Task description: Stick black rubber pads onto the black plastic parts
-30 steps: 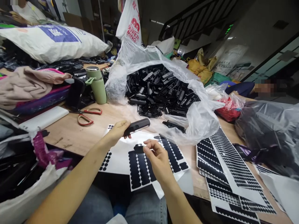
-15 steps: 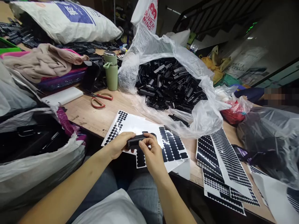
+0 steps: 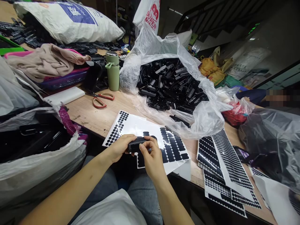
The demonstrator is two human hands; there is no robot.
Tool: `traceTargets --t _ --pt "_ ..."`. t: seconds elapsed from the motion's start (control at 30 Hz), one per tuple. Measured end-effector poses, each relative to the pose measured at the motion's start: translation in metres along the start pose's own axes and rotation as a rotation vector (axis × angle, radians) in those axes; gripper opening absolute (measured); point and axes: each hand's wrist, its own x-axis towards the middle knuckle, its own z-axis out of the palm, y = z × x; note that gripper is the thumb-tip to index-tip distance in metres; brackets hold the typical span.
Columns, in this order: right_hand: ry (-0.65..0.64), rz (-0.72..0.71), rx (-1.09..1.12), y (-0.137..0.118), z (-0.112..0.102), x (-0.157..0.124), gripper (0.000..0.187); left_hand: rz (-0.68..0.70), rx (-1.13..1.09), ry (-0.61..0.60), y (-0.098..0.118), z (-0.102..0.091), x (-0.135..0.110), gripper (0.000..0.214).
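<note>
A small black plastic piece with a carbon-fibre-like pattern (image 3: 136, 145) is held between my two hands over the table's front edge. My left hand (image 3: 121, 147) is closed round its left end. On its right end, my right hand (image 3: 151, 151) pinches with thumb and fingers, partly hiding it. Beneath and behind lie white sticker sheets: one has rows of black dots (image 3: 119, 125), another has black oblong stickers (image 3: 173, 143). Farther back, an open clear plastic bag (image 3: 206, 120) holds a heap of similar black plastic pieces (image 3: 168, 86).
Red-handled scissors (image 3: 100, 102) lie near a green flask (image 3: 112, 73) and a white flat case (image 3: 64, 96). More sticker sheets (image 3: 225, 162) overhang the front edge at right. An open bag of black parts (image 3: 47, 165) stands at left. Part of another person (image 3: 252, 95) shows far right.
The black piece has turned slightly in my hands, showing more of its patterned face. The whole view has shifted a little; both hands keep their hold.
</note>
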Motion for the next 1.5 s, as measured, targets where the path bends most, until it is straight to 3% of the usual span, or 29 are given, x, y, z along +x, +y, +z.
traceTargets --t 0.43,0.6,0.67,0.73,0.9,1.07,1.23,1.37,1.5 --pt "0.007 0.009 -0.054 -0.001 0.008 -0.002 0.015 -0.024 0.014 0.009 0.0 0.0 -0.003 0.023" --pt "0.082 -0.091 -0.157 0.009 0.019 0.0 0.011 0.022 0.034 0.059 -0.006 -0.012 -0.005 0.024" --pt "0.168 -0.133 -0.234 0.016 0.028 0.013 0.016 0.02 0.065 0.127 -0.011 -0.024 -0.008 0.025" --pt "0.164 -0.141 -0.303 0.022 0.039 0.039 0.021 -0.003 0.092 0.183 -0.017 -0.038 -0.015 0.027" --pt "-0.221 -0.121 -0.541 0.034 0.081 0.117 0.011 -0.043 0.125 0.243 -0.025 -0.064 -0.033 0.031" --pt "-0.274 -0.115 -0.61 0.045 0.105 0.143 0.005 -0.028 0.102 0.251 -0.022 -0.077 -0.039 0.029" --pt "-0.25 -0.082 -0.571 0.032 0.095 0.13 0.009 -0.018 0.063 0.268 -0.017 -0.086 -0.037 0.026" --pt "-0.221 -0.073 -0.391 0.006 0.071 0.088 0.017 -0.018 0.002 0.303 -0.017 -0.087 -0.033 0.024" --pt "-0.309 -0.088 -0.243 -0.008 0.058 0.043 0.01 -0.009 -0.044 0.324 -0.019 -0.084 -0.029 0.022"
